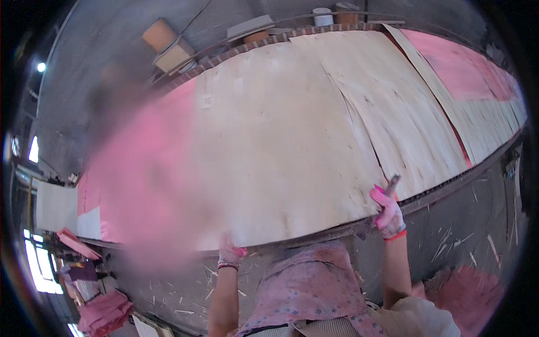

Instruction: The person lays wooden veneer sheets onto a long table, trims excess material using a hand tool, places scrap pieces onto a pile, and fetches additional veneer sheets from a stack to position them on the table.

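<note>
A wide, pale wood veneer sheet (281, 151) lies across the bench in front of me. At its near edge is my left hand (229, 253) in a pink-stained glove, fingers over the edge and thumb to the side; a lens smear partly blurs it. My right hand (387, 216), gloved too, is closed round a short, dark stick-like tool (393, 183) that points up and away. This hand is by the sheet's near right corner. A second veneer sheet (393, 106) adjoins on the right, with a dark, uneven seam between them.
Pink sheeting (135, 168) covers the bench's left part, and another pink sheet (449, 62) lies far right. Beyond the bench stand boxes (173, 56) and a white bucket (323, 17). Wood splinters litter the floor (449, 236). A pink heap (469, 297) lies at lower right.
</note>
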Available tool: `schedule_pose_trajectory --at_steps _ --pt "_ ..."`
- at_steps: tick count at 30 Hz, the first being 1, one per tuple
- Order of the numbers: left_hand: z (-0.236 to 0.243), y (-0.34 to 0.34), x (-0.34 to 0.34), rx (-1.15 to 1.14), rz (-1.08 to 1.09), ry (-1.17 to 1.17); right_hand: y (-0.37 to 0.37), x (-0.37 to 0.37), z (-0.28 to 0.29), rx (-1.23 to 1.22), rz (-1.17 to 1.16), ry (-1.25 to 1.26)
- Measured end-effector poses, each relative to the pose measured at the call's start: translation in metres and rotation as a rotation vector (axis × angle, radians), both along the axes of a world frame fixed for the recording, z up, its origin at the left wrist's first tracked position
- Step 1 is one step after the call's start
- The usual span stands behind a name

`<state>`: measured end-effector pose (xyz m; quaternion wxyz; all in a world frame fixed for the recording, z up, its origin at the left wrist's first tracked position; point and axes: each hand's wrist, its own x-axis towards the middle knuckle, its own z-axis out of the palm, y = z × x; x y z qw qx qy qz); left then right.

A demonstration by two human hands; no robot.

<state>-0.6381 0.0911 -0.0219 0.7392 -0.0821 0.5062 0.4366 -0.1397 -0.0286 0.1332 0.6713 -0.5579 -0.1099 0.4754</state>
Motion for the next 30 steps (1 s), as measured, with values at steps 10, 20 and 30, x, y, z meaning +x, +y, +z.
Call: schedule_pose_trajectory --at_steps 10,20,30 --pt "0.183 -0.010 0.001 0.569 0.157 0.623 -0.019 0.011 0.011 -0.382 0.596 -0.107" --pt "0.222 0.013 -0.220 0.642 0.044 1.233 0.064 -0.190 -0.003 -0.324 0.736 -0.024" --pt "0.093 0.170 -0.526 0.706 -0.174 0.820 0.201 -0.471 -0.083 -0.402 0.597 0.128"
